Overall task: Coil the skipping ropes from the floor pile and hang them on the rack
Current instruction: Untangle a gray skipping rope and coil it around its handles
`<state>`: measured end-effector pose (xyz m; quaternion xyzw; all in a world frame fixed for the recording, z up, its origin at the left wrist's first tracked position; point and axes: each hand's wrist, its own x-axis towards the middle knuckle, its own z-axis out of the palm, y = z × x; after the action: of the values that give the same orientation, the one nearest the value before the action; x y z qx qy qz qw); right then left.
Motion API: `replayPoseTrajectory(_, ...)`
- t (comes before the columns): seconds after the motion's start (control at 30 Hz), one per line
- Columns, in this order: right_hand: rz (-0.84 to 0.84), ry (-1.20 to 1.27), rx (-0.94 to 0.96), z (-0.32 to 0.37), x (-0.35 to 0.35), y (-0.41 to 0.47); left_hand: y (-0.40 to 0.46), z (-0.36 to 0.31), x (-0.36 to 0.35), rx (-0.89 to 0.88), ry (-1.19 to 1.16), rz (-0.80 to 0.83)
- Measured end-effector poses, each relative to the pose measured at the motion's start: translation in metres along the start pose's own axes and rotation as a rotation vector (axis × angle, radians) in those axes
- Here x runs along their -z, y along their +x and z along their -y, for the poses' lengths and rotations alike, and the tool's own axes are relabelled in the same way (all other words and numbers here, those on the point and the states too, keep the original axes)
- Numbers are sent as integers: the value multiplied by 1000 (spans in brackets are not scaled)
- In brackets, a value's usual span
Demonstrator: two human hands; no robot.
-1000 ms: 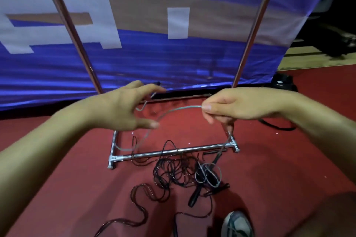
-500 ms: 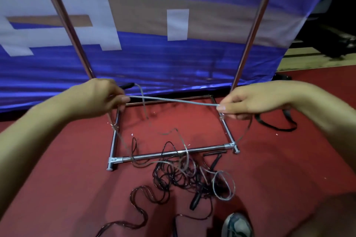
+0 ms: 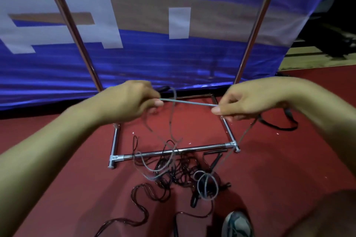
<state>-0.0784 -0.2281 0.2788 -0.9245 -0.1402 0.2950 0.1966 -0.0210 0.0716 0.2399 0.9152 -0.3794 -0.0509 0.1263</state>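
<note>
A thin grey skipping rope [image 3: 187, 102] is stretched taut between my two hands above the rack's base. My left hand [image 3: 128, 103] grips one end of the span, with loops hanging below it. My right hand [image 3: 244, 100] pinches the other end between thumb and fingers; from there the rope drops to the floor. A tangled pile of dark ropes [image 3: 179, 169] with black handles lies on the red floor in front of the metal rack [image 3: 173, 153]. The rack's two upright poles rise at left and right.
A blue and white banner [image 3: 173, 34] hangs behind the rack. A black strap [image 3: 279, 126] lies on the floor at the right. My shoe [image 3: 238, 224] shows at the bottom edge. Another dark rope [image 3: 138, 204] snakes toward the lower left.
My hands moved apart, pulling the grey rope from a slack arc into a taut span. In the last half second both hands shifted slightly inward and more rope hangs from the left hand.
</note>
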Motion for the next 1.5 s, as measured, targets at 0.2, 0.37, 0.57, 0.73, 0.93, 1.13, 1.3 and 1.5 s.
replayPoseTrajectory(0.2, -19, 161, 214, -1, -3, 1, -3, 24, 0, 149, 108, 97)
replayPoseTrajectory(0.37, -117, 312, 348, 23, -18, 8, -2, -12, -6, -45, -95, -2)
replayPoseTrajectory(0.57, -95, 80, 205, 20, -11, 8, 1, -20, -10, -122, -97, -54)
replayPoseTrajectory(0.73, 104, -53, -1, -15, 4, 4, -12, 35, 3, 26, 36, -44)
replayPoseTrajectory(0.93, 2, 200, 285, -11, -13, 12, -19, 34, 4, 115, -16, 33)
replayPoseTrajectory(1.13, -160, 31, 383, 24, -25, 24, -1, -32, -16, -127, -163, 106)
replayPoseTrajectory(1.3, -29, -36, 136, 4, -18, 25, -3, -6, 2, -214, -89, -26)
replayPoseTrajectory(1.5, 105, -53, 154, -28, -22, 28, -22, 39, 14, -52, -39, -25)
